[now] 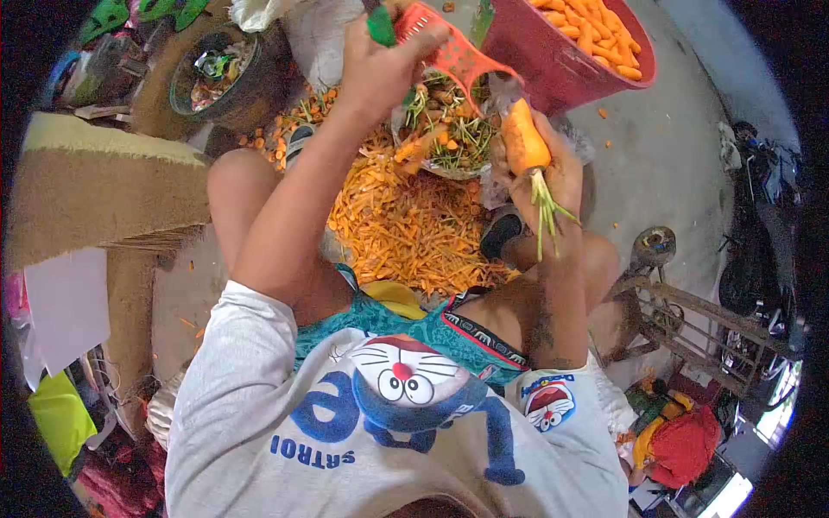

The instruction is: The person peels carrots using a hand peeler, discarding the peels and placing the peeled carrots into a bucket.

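My left hand (384,65) is closed around an orange-red plastic peeler (453,47), whose forked end points toward the carrot. A green and black piece (378,24) shows beside the fingers of that hand. In my right hand (557,164) is a thick carrot (525,142), its pale orange tip upward and cut green stems (544,207) hanging toward me. The peeler's fork is close to the carrot's tip. Below both hands, a large heap of carrot peelings (406,229) lies on the floor between my legs.
A red tub (518,52) of peeled carrots (596,34) stands ahead on the right. Beyond the peelings is a plastic bag of carrot tops (458,142). A dark bin with rubbish (216,73) is at far left. A wooden rack (691,319) stands at right.
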Motion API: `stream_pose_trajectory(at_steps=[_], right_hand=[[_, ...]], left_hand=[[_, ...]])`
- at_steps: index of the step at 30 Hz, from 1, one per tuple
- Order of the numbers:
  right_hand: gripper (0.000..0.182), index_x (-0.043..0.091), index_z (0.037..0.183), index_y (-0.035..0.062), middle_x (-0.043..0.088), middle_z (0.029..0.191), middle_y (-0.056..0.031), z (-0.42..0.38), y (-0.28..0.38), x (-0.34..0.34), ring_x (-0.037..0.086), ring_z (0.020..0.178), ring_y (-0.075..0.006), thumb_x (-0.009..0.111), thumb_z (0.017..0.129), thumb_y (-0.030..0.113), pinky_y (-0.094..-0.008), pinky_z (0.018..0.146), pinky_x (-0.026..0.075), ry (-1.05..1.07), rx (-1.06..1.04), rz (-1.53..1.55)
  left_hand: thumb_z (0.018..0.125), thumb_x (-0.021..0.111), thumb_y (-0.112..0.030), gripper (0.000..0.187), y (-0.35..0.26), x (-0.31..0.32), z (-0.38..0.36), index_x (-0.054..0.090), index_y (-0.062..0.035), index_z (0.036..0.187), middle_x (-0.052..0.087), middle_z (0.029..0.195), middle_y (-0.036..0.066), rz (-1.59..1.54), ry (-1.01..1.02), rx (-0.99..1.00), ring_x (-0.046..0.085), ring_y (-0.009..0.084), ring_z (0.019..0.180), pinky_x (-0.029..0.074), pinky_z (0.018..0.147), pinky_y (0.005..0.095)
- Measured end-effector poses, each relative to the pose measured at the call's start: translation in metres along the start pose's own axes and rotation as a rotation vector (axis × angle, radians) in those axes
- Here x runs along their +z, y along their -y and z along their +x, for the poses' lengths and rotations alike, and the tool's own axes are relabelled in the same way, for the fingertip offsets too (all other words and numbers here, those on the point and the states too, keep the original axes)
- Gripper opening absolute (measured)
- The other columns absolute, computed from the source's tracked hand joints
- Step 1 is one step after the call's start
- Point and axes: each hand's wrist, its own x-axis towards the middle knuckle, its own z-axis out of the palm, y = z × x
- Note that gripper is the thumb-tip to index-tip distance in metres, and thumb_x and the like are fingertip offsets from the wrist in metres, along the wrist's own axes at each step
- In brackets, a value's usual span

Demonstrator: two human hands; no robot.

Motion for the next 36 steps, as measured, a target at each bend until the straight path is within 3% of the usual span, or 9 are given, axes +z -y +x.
stream_pose_trajectory(at_steps=[7, 10, 13, 19, 22, 26, 29, 34, 36], right_hand=[[0.032, 0.051, 0.136, 0.0104, 0.065, 0.111, -0.0096, 0.008, -0.01, -0.014, 0.069, 0.092, -0.0212, 0.05, 0.108, 0.025, -0.0359, 0.069, 0.06, -0.031, -0.112, -0.056], [0.034, 0.048, 0.138, 0.0081, 0.065, 0.115, -0.0112, 0.013, -0.012, -0.027, 0.07, 0.099, -0.0214, 0.047, 0.109, 0.026, -0.0376, 0.078, 0.062, 0.201, -0.047, -0.045], [0.036, 0.047, 0.138, 0.0051, 0.066, 0.11, -0.0119, 0.013, -0.022, -0.001, 0.07, 0.089, -0.0198, 0.045, 0.109, 0.027, -0.0322, 0.07, 0.06, -0.205, -0.248, -0.181], [0.033, 0.053, 0.131, 0.0033, 0.066, 0.106, -0.0112, 0.002, -0.011, 0.002, 0.067, 0.08, -0.0173, 0.043, 0.11, 0.027, -0.0283, 0.063, 0.054, 0.11, -0.132, -0.142], [0.031, 0.05, 0.129, 0.0049, 0.063, 0.093, -0.0114, 0.002, -0.008, 0.004, 0.061, 0.067, -0.0169, 0.043, 0.11, 0.028, -0.0256, 0.053, 0.047, -0.181, -0.155, -0.213], [0.033, 0.055, 0.126, 0.0063, 0.066, 0.09, -0.0129, -0.008, -0.008, 0.011, 0.063, 0.065, -0.017, 0.045, 0.11, 0.033, -0.0246, 0.049, 0.047, -0.12, -0.17, -0.351], [0.034, 0.057, 0.127, 0.007, 0.069, 0.093, -0.0135, -0.004, -0.003, -0.001, 0.069, 0.072, -0.0164, 0.045, 0.11, 0.033, -0.023, 0.052, 0.052, 0.154, -0.106, -0.158], [0.033, 0.053, 0.134, 0.0074, 0.068, 0.106, -0.0057, -0.011, 0.0, 0.014, 0.068, 0.08, -0.0126, 0.047, 0.109, 0.028, -0.0233, 0.054, 0.053, -0.133, -0.132, -0.243], [0.04, 0.051, 0.14, 0.0069, 0.066, 0.113, -0.0054, -0.01, -0.003, 0.0, 0.065, 0.08, -0.0112, 0.047, 0.108, 0.029, -0.023, 0.057, 0.05, 0.015, -0.089, -0.12]], left_hand=[[0.092, 0.078, -0.028, 0.028, 0.003, 0.013, -0.02, 0.067, -0.0058, 0.105, 0.067, 0.081, -0.003, 0.143, 0.047, -0.126, 0.062, 0.0073, 0.069, 0.051, 0.063, 0.0257], [0.091, 0.08, -0.024, 0.027, 0.006, 0.025, -0.029, 0.068, -0.0044, 0.104, 0.068, 0.085, 0.0, 0.282, 0.155, 0.205, 0.063, 0.0083, 0.071, 0.053, 0.065, 0.0278], [0.09, 0.081, -0.022, 0.026, -0.003, 0.021, -0.029, 0.069, -0.0037, 0.104, 0.068, 0.088, 0.001, 0.411, 0.181, 0.237, 0.064, 0.0097, 0.076, 0.054, 0.07, 0.0291], [0.1, 0.07, -0.02, 0.02, -0.001, 0.002, -0.001, 0.062, -0.0019, 0.102, 0.066, 0.087, 0.001, 0.127, -0.059, -0.093, 0.063, 0.0112, 0.069, 0.05, 0.059, 0.0287], [0.09, 0.08, -0.021, 0.023, -0.004, 0.033, -0.036, 0.069, -0.0046, 0.101, 0.066, 0.08, -0.002, 0.298, 0.206, 0.435, 0.063, 0.0082, 0.07, 0.052, 0.063, 0.0273], [0.099, 0.071, -0.018, 0.018, -0.012, 0.004, -0.002, 0.063, -0.0023, 0.1, 0.067, 0.085, 0.001, 0.245, 0.092, -0.083, 0.065, 0.0131, 0.069, 0.051, 0.06, 0.0276], [0.092, 0.078, -0.024, 0.022, 0.016, 0.001, 0.0, 0.068, -0.0052, 0.099, 0.066, 0.077, -0.003, 0.182, 0.026, 0.052, 0.062, 0.0076, 0.069, 0.051, 0.061, 0.0269], [0.091, 0.08, -0.022, 0.021, -0.004, 0.027, -0.03, 0.068, -0.0075, 0.099, 0.069, 0.086, 0.0, 0.306, 0.201, 0.37, 0.062, 0.0051, 0.069, 0.05, 0.06, 0.0236], [0.091, 0.08, -0.023, 0.022, 0.005, 0.003, -0.015, 0.068, -0.0076, 0.1, 0.07, 0.087, 0.0, 0.247, 0.146, 0.17, 0.063, 0.0055, 0.07, 0.051, 0.061, 0.0237]])
